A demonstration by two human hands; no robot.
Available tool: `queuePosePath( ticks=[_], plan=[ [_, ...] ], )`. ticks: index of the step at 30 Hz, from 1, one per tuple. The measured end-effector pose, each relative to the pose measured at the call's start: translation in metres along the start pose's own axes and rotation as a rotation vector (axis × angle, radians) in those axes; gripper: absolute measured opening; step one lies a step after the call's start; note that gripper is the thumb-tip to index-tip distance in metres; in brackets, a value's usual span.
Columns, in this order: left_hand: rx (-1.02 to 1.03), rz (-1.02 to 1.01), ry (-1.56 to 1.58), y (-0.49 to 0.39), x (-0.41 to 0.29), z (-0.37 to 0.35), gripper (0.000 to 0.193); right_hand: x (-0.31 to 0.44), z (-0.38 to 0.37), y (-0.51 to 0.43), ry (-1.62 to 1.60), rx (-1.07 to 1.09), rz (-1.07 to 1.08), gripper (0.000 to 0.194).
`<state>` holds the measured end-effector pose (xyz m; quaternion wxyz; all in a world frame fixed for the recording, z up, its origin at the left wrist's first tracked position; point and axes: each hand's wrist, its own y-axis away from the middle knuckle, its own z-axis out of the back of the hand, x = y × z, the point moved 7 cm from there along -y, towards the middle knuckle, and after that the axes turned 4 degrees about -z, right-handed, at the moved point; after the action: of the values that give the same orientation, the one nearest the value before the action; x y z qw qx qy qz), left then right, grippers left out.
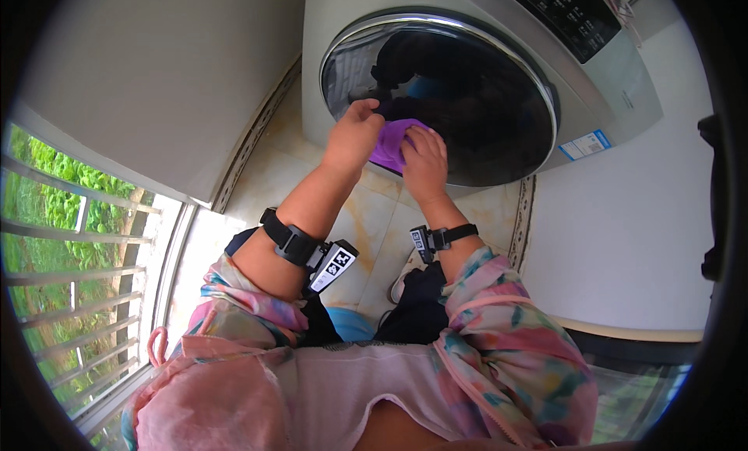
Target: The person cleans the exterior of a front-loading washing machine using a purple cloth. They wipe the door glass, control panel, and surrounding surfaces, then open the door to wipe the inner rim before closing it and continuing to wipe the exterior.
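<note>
A purple cloth (390,146) lies against the lower edge of the dark round door (467,100) of a front-loading washing machine (345,1). My right hand (425,158) presses on the cloth, its fingers bent over the fabric. Beside it on the left, my left hand (355,132) is at the cloth's left side, with thumb and fingertips raised near the door glass. Whether the left hand pinches any of the fabric cannot be told. The door looks closed, and its glass shows dark reflections.
Pale walls flank the machine on both sides. A barred window (76,240) is at the left, with plants outside. Marble-look floor tiles (374,217) and a blue object (350,324) are below. The control panel (570,12) is at the upper right. Straps with small devices circle both forearms.
</note>
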<state>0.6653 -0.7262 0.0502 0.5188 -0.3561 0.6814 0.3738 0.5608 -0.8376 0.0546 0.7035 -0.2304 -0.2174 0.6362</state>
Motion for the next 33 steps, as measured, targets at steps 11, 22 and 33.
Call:
queuePosePath(
  ticks=[11, 22, 33],
  plan=[
    [0.165, 0.016, -0.016, 0.006, 0.000, -0.026, 0.049, -0.046, 0.117, -0.013, 0.135, -0.456, -0.363, 0.048],
    [0.203, 0.039, 0.126, 0.017, -0.005, -0.032, 0.048, -0.131, 0.179, 0.016, -0.155, -0.751, -0.669, 0.036],
    [0.193, 0.064, 0.145, 0.018, -0.008, -0.029, 0.038, -0.237, 0.109, 0.077, -0.714, -0.661, -0.584, 0.048]
  ],
)
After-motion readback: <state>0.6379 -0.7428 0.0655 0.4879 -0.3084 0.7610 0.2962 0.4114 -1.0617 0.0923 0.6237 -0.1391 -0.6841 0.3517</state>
